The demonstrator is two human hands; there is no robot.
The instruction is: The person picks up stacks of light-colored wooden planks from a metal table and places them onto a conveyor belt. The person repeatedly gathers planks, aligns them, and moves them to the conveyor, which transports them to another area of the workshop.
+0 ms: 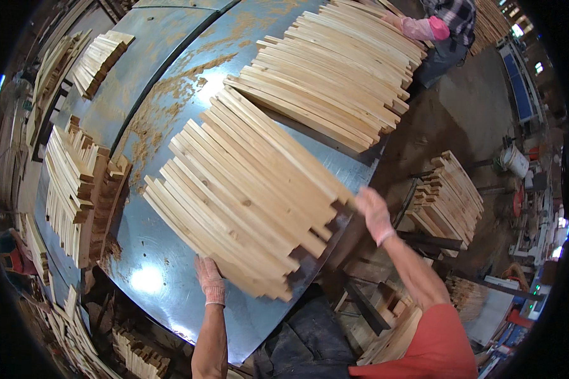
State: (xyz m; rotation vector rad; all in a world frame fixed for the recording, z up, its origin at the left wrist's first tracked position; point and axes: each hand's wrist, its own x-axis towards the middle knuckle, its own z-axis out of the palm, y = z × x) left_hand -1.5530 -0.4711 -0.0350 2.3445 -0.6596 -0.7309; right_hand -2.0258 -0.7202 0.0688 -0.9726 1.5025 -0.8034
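Note:
A row of pale wooden strips (246,196) lies side by side on a metal tabletop (171,278), their ends uneven. My left hand (210,279), in a light pinkish glove, rests with fingers stretched out against the near left side of this row. At the right end of the row's far outermost strip (291,151) is my right hand (373,215), gloved too. Its fingers are bent around that strip's end, slightly blurred. Beyond a narrow wedge-shaped gap lies a second, larger row of wooden strips (329,76).
A co-worker's pink-sleeved arm (417,28) reaches to the far row. Stacked wood (69,183) stands on the left side, with another stack (110,54) behind it. Sawdust (152,129) covers part of the metal. A rack of short boards (446,199) stands right of the table.

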